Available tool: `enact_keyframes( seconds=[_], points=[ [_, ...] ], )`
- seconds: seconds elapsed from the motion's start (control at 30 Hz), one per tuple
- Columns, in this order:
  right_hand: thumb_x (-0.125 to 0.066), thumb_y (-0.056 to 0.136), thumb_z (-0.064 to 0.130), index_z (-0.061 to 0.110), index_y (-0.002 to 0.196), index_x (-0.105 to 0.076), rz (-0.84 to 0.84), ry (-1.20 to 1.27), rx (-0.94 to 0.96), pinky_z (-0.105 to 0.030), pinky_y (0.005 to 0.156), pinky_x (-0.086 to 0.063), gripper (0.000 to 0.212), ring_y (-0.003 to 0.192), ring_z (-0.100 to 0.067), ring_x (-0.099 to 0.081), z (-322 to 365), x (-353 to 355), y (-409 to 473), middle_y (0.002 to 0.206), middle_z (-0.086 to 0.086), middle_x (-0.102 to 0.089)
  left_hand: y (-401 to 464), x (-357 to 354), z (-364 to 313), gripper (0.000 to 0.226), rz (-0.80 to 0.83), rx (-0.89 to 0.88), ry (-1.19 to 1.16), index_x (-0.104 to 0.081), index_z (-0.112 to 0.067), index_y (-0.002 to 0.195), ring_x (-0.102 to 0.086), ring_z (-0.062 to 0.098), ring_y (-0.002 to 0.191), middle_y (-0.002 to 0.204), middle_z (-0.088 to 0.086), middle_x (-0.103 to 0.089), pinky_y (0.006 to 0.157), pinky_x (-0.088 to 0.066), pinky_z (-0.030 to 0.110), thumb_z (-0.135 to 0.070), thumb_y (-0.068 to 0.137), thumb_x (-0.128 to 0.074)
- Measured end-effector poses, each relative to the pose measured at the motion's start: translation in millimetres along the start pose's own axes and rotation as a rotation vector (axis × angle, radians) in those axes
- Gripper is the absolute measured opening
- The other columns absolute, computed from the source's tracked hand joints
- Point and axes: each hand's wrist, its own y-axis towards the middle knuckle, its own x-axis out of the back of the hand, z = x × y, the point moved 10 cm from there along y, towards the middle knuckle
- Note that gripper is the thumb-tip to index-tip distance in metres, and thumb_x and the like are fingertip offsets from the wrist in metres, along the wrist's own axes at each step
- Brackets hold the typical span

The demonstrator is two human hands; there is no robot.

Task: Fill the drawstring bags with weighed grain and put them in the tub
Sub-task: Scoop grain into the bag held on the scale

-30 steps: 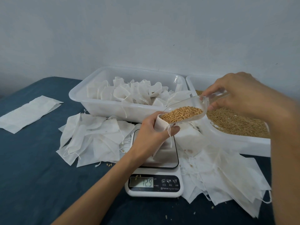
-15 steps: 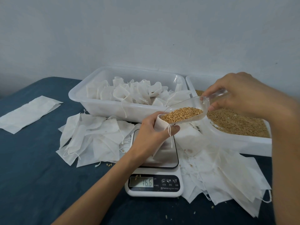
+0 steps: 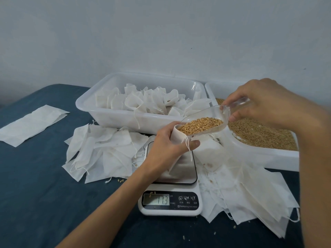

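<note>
1. The left hand (image 3: 168,145) is curled round the neck of a small white cloth drawstring bag (image 3: 179,138), holding its mouth open; the bag's lower part rests on the steel platform of a white digital kitchen scale (image 3: 170,201).
2. The right hand (image 3: 265,102) pinches the handle of a clear plastic scoop (image 3: 207,120), thumb and fingers closed on it. The scoop is loaded with golden-brown grain (image 3: 200,125), and its lip sits at the bag's mouth, tilted slightly toward it.
3. The scale display reads 17.3 (unit not legible). The target weight is not shown, so how much more this bag needs cannot be judged.
4. Work done: the white rectangular plastic tub (image 3: 125,115) behind the scale holds many white bags packed side by side, apparently filled; they cover most of its floor.
5. Work left: two loose heaps of flat empty white bags remain on the dark blue bench (image 3: 35,194), the left heap (image 3: 100,154) beside the scale and the right heap (image 3: 250,190) spread below the grain tray. The second white plastic tray (image 3: 259,151) at right holds a broad bed of grain.
6. Judgement: the task is well under way but far from finished. The present bag awaits topping-up, closing and placing in the tub.
7. A few stray kernels lie on the bench, and a flat white sheet (image 3: 30,124) lies well apart at far left.
</note>
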Motion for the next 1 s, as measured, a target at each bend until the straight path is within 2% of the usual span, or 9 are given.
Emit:
enact_keyframes(
  seconds=[0.13,0.27,0.43,0.57,0.7,0.87,1.0],
  points=[
    [-0.087,0.074,0.028,0.039,0.107,-0.075,-0.006,-0.004,-0.002,-0.045,0.102,-0.041,0.037,0.118,-0.024,-0.057,-0.1,0.0,0.2,0.111,0.004,-0.072,-0.6,2.2,-2.7,0.046,-0.024,-0.001,0.011,-0.071,-0.026,0.118,-0.075,0.020,0.105,0.107,-0.001,-0.080,0.102,-0.056,0.051,-0.025,0.076,-0.089],
    [-0.088,0.074,0.028,0.038,0.108,-0.075,-0.003,0.000,0.009,-0.042,0.101,-0.040,0.037,0.117,-0.023,-0.057,0.1,-0.5,0.8,0.111,0.005,-0.073,-1.6,1.6,-3.5,0.046,-0.020,0.014,0.005,-0.071,-0.022,0.120,-0.074,0.025,0.103,0.107,0.002,-0.079,0.098,-0.055,0.060,-0.024,0.077,-0.088],
    [-0.088,0.074,0.027,0.038,0.107,-0.076,-0.006,0.020,0.018,-0.044,0.102,-0.040,0.036,0.118,-0.024,-0.057,-1.5,-1.4,1.8,0.110,0.005,-0.073,-2.4,1.8,-4.1,0.051,-0.029,0.027,0.006,-0.070,-0.019,0.122,-0.074,0.026,0.103,0.105,0.004,-0.079,0.099,-0.055,0.059,-0.026,0.074,-0.087],
    [-0.087,0.075,0.026,0.037,0.107,-0.076,0.000,0.042,0.029,-0.040,0.097,-0.039,0.035,0.117,-0.023,-0.057,-1.7,-3.9,2.9,0.109,0.005,-0.072,-1.1,3.0,-1.7,0.055,-0.041,0.044,0.003,-0.069,-0.024,0.123,-0.072,0.028,0.111,0.114,0.006,-0.077,0.104,-0.052,0.059,-0.028,0.071,-0.088],
    [-0.087,0.075,0.027,0.039,0.106,-0.076,-0.001,0.040,0.034,-0.044,0.102,-0.040,0.035,0.118,-0.024,-0.057,-2.2,-4.1,4.1,0.108,0.006,-0.072,-0.2,3.4,-0.7,0.057,-0.036,0.053,0.000,-0.069,-0.025,0.123,-0.070,0.030,0.116,0.118,0.008,-0.076,0.108,-0.049,0.059,-0.029,0.070,-0.089],
    [-0.087,0.075,0.027,0.039,0.106,-0.076,-0.010,0.044,0.030,-0.044,0.102,-0.040,0.036,0.118,-0.024,-0.056,-3.7,-4.2,5.1,0.109,0.006,-0.072,-0.6,3.8,-0.5,0.058,-0.032,0.058,-0.005,-0.069,-0.023,0.125,-0.071,0.029,0.114,0.116,0.007,-0.077,0.108,-0.049,0.058,-0.028,0.071,-0.089],
    [-0.088,0.074,0.028,0.039,0.106,-0.076,-0.007,0.027,0.040,-0.044,0.102,-0.040,0.036,0.116,-0.022,-0.058,-2.9,-4.2,5.4,0.096,0.014,-0.068,-0.7,3.4,-0.7,0.059,-0.032,0.062,-0.014,-0.069,-0.022,0.125,-0.071,0.031,0.112,0.114,0.008,-0.077,0.107,-0.050,0.059,-0.027,0.071,-0.089]
  ],
)
